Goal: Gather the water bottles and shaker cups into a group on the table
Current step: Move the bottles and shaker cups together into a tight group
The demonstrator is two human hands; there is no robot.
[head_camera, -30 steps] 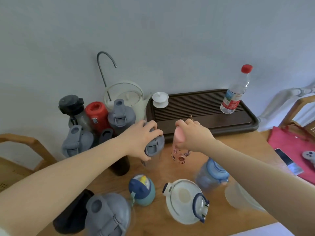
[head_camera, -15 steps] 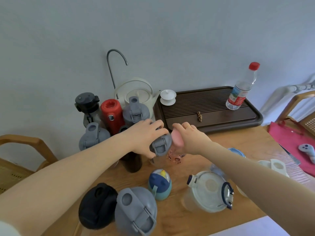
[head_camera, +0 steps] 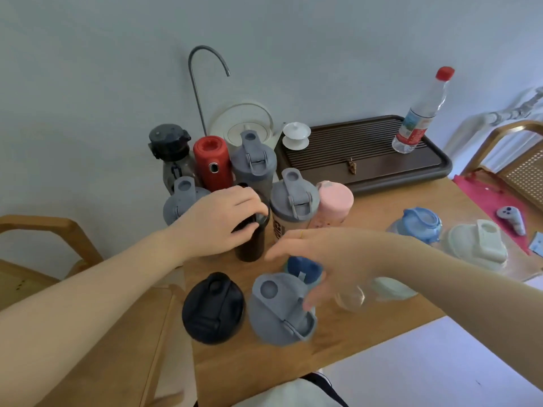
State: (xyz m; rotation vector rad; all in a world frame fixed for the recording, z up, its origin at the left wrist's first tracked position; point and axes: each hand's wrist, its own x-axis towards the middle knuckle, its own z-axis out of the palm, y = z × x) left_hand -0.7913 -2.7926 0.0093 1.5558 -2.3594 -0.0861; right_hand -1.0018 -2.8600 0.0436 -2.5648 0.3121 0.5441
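Against the wall stands a cluster: a black-capped bottle (head_camera: 169,142), a red bottle (head_camera: 211,160) and grey-lidded shakers (head_camera: 254,160) (head_camera: 182,198). A further grey-lidded shaker (head_camera: 293,198) and a pink bottle (head_camera: 335,204) stand side by side at its right. My left hand (head_camera: 217,221) grips the top of a dark bottle (head_camera: 249,248). My right hand (head_camera: 317,259), blurred with fingers spread, hovers over a small blue-capped bottle (head_camera: 302,265) and a front grey shaker (head_camera: 279,309). A black shaker (head_camera: 213,308) stands at the front left.
A blue-lidded bottle (head_camera: 420,221) and a white-lidded jug (head_camera: 476,242) stand at the right. A clear red-capped bottle (head_camera: 420,121) and a white cup (head_camera: 296,136) sit on the dark tea tray (head_camera: 382,171). A white kettle (head_camera: 244,124) is behind; wooden chairs flank the table.
Both hands let go of the grey-lidded shaker and the pink bottle, which now stand by the cluster. My left hand went to the dark bottle; my right hand pulled back toward the front.
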